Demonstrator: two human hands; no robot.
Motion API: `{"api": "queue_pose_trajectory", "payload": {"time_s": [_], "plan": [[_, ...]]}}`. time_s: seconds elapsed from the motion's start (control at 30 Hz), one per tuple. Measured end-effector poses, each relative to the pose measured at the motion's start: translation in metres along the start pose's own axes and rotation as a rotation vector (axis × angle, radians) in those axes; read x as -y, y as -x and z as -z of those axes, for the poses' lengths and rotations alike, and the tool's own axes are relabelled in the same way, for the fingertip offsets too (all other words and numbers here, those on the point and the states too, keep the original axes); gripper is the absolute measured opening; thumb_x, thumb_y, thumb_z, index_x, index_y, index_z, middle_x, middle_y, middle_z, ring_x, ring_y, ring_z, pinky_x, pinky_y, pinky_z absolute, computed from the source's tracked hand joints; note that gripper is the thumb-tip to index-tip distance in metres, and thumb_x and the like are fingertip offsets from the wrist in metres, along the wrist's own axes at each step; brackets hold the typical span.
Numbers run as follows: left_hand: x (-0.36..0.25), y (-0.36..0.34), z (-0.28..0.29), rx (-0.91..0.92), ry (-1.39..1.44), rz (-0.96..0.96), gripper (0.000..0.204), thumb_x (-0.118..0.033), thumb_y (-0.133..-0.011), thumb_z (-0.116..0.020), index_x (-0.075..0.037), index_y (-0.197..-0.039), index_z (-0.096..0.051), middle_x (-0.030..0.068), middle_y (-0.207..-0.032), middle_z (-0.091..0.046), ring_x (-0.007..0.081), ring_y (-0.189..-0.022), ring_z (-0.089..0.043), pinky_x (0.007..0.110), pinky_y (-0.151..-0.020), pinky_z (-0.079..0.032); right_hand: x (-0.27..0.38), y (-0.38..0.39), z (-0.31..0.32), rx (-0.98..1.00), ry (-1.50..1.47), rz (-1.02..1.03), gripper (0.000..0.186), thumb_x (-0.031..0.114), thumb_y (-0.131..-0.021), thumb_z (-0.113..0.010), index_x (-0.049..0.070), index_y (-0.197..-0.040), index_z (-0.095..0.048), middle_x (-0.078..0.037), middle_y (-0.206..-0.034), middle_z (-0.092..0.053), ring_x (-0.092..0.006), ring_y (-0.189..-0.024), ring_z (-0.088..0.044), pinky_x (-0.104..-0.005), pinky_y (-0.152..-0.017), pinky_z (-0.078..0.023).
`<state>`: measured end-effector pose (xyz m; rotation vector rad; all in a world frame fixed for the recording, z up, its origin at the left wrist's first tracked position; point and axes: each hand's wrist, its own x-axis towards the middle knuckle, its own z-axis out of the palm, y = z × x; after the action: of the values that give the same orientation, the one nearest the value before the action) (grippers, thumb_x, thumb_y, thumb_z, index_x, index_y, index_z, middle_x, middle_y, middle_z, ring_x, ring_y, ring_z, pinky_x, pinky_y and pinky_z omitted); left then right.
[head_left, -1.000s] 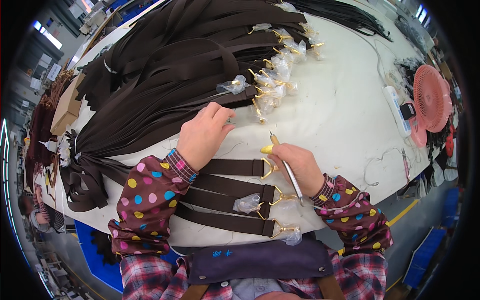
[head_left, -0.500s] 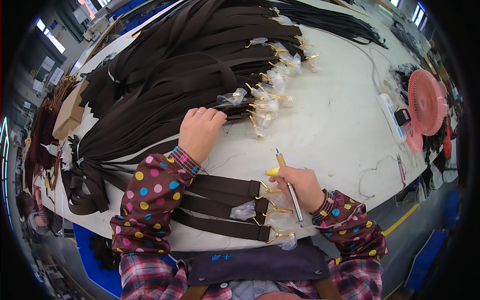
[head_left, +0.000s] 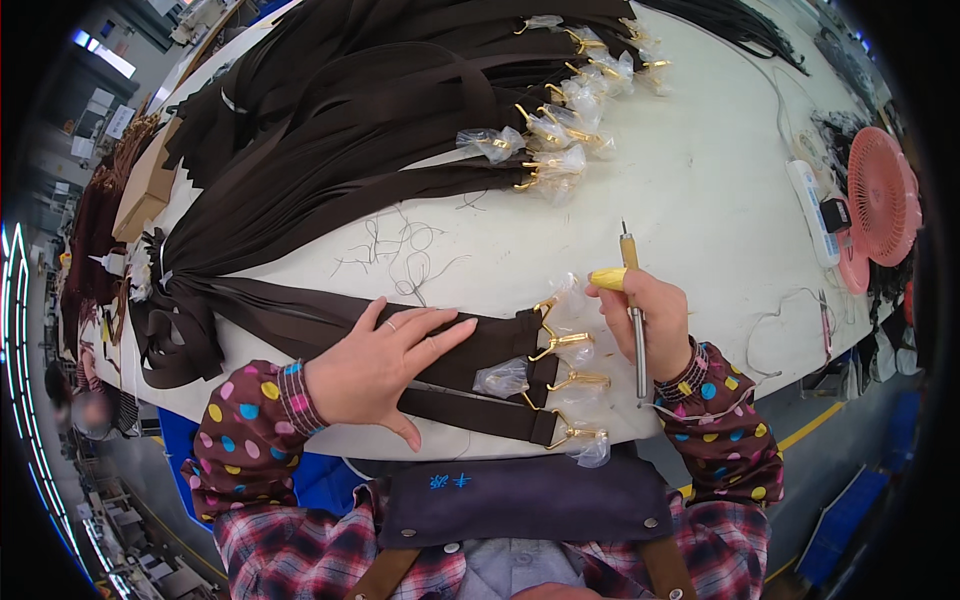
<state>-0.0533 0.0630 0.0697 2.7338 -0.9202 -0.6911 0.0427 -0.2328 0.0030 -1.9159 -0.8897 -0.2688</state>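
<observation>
My left hand (head_left: 375, 365) lies with fingers spread on several dark brown webbing straps (head_left: 490, 345) near the table's front edge, the ring finger wearing a ring. Gold metal hooks (head_left: 580, 381) wrapped in clear plastic are fixed to the right ends of these straps. My right hand (head_left: 650, 315) is closed around a slim pen-shaped tool (head_left: 638, 350) held upright just right of the hooks. It has a silver handle, a wood-coloured upper part and a thin pointed tip; a cord seems to leave its lower end. A yellow cover (head_left: 608, 279) sits on a finger of that hand.
A large pile of brown straps (head_left: 330, 150) with plastic-wrapped hooks (head_left: 570, 125) fills the far left, bunched at a tie. Loose threads (head_left: 410, 250) lie mid-table. At right are a power strip (head_left: 815, 212) and a pink fan (head_left: 884, 195); a cardboard box (head_left: 148, 190) stands left.
My left hand has come from the pile's edge down onto the near straps, and a further strap lies with them. My right hand has moved right and up, still with the tool.
</observation>
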Motion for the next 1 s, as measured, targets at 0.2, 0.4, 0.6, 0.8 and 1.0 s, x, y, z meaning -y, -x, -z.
{"api": "queue_pose_trajectory", "payload": {"time_s": [0.2,0.4,0.6,0.8,1.0], "plan": [[-0.007,-0.004,-0.019,-0.195,-0.049,0.075,0.090,-0.015,-0.066,-0.073,-0.007,-0.145,-0.031,0.0139,-0.137,-0.044,0.0287,-0.125,-0.046,0.045,-0.102,-0.037,-0.001,-0.004,0.003,-0.005,0.004,-0.028,0.013,-0.005,-0.084,-0.063,0.001,-0.096,-0.063,-0.010,-0.075,-0.064,-0.0170,-0.055,-0.059,-0.0262,-0.053,-0.048],[0.025,-0.043,-0.029,-0.482,-0.183,0.141,0.070,-0.009,-0.066,-0.066,-0.006,-0.133,-0.046,0.0111,-0.084,-0.061,0.0292,-0.083,-0.061,0.038,-0.085,-0.046,-0.007,-0.010,0.010,-0.142,-0.017,-0.042,0.011,-0.003,-0.085,-0.063,0.001,-0.095,-0.062,-0.010,-0.077,-0.066,-0.0186,-0.061,-0.065,-0.0255,-0.055,-0.050],[0.016,-0.017,0.020,-0.931,-0.257,0.256,0.059,-0.013,-0.066,-0.076,-0.003,-0.120,-0.056,0.0119,-0.089,-0.067,0.0286,-0.076,-0.065,0.036,-0.063,-0.052,-0.015,-0.005,0.023,-0.182,-0.012,-0.031,0.011,0.003,-0.094,-0.055,0.001,-0.104,-0.059,-0.008,-0.082,-0.067,-0.0067,-0.059,-0.057,-0.0206,-0.054,-0.049],[0.000,0.001,0.002,-0.209,-0.187,0.176,0.052,-0.020,-0.069,-0.069,-0.016,-0.120,-0.059,0.0076,-0.081,-0.067,0.0269,-0.071,-0.066,0.036,-0.061,-0.052,-0.004,-0.009,0.027,-0.216,-0.060,-0.053,0.011,0.000,-0.089,-0.059,0.002,-0.100,-0.062,-0.008,-0.079,-0.069,-0.0112,-0.059,-0.062,-0.0218,-0.054,-0.047],[0.013,0.016,0.010,-0.587,-0.101,0.273,0.038,-0.017,-0.066,-0.071,-0.011,-0.103,-0.065,0.0083,-0.076,-0.066,0.0263,-0.067,-0.065,0.034,-0.058,-0.050,-0.004,-0.009,0.026,-0.211,-0.087,-0.123,0.011,0.000,-0.091,-0.058,0.002,-0.101,-0.061,-0.006,-0.079,-0.068,-0.0062,-0.056,-0.057,-0.0201,-0.052,-0.044]]}}
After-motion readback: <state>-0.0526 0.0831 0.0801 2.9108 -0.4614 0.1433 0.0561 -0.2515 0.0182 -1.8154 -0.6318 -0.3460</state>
